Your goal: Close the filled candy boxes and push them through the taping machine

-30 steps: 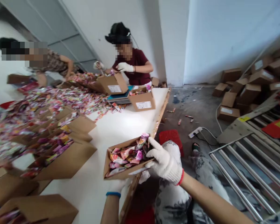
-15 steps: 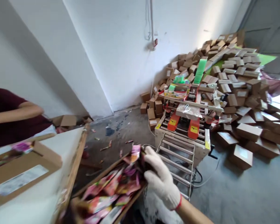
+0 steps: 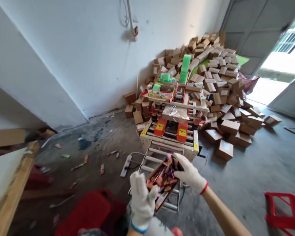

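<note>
An open cardboard box full of small colourful snack packets is over the metal roller conveyor, tilted in view. My right hand, in a white glove with a red cuff, grips the box's far right end, thumb toward the packets. At the box's near left side my left hand, gloved in white with a blue cuff, has its fingers raised and spread. Whether the left palm touches the box I cannot tell. Beyond the conveyor stands a carton sealing machine with orange side guides and green tape.
A big heap of closed cartons lies behind and right of the machine. A power strip and scattered packets are on the floor. A red stool stands at right, a wood-edged table at left.
The view has swung right, and the box has moved from beside the table to over the conveyor. My left hand has come into sight, open. The other person has left view.
</note>
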`<state>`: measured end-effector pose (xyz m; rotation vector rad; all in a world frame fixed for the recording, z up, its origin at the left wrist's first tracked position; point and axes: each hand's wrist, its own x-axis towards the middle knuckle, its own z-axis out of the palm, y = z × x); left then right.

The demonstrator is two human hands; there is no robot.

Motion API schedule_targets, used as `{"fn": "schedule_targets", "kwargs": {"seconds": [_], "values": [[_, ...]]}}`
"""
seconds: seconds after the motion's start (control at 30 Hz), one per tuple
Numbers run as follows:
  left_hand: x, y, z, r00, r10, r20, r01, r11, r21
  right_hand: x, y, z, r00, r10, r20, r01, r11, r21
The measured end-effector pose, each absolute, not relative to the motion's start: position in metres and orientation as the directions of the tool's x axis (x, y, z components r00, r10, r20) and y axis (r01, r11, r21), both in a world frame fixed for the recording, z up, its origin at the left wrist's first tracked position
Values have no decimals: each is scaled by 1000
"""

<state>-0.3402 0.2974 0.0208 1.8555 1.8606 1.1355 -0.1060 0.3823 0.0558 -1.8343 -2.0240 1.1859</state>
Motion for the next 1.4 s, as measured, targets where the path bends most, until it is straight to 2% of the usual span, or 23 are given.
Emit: {"fn": "schedule_targets", "kwargs": {"seconds": [0.07,0.13,0.2,0.23,0.33,0.4,0.47,0.53,0.57,0.63,0.7,0.77,0.87,0.93,1.03,1.1,1.27,1.33,1.4], "values": [[-336,302,31,108,968,227,750,-229,620,-112,399,64,-438,806,-398,755,90,-649],[-324,309,39,290,957,14,765,-241,597,-117,410,66,-611,674,-416,706,226,-672],[-310,315,40,319,937,-140,791,-183,584,-122,415,65,-690,563,-456,683,298,-666],[-305,316,38,315,933,-172,798,-162,580,-125,416,64,-693,535,-483,695,319,-644],[-307,313,34,290,950,-116,769,-159,619,-137,419,64,-641,517,-567,765,374,-524],[-322,308,38,240,971,18,711,-188,677,-148,421,63,-578,525,-625,815,398,-420],[-344,306,46,122,984,127,659,-176,731,-161,423,57,-526,535,-661,844,427,-325],[-368,313,50,-19,991,132,624,-91,776,-175,426,48,-482,574,-662,859,460,-226],[-378,320,49,-67,995,77,607,-21,795,-183,427,42,-463,599,-653,864,471,-179],[-391,336,38,-58,989,-137,567,145,810,-196,432,32,-423,646,-636,879,464,-112],[-395,349,23,63,914,-402,543,307,782,-207,437,25,-402,663,-631,891,443,-102],[-390,351,14,152,816,-558,547,402,735,-210,440,25,-419,656,-628,888,441,-132],[-369,332,24,137,804,-579,529,435,729,-195,433,29,-420,692,-587,893,430,-132],[-352,317,43,82,816,-572,529,451,719,-179,421,31,-296,830,-472,954,286,-96],[-334,312,67,-19,778,-628,600,511,616,-166,402,32,-109,944,-310,987,65,-148],[-332,323,73,-48,720,-692,687,527,500,-169,392,35,-141,939,-312,979,86,-186],[-346,364,64,-78,537,-840,852,473,224,-198,359,54,-338,892,-300,934,279,-224],[-347,372,63,-86,522,-848,873,449,188,-203,343,56,-357,893,-275,924,293,-247],[-345,372,65,-66,528,-847,882,428,198,-203,332,53,-298,921,-252,939,235,-252]]}}
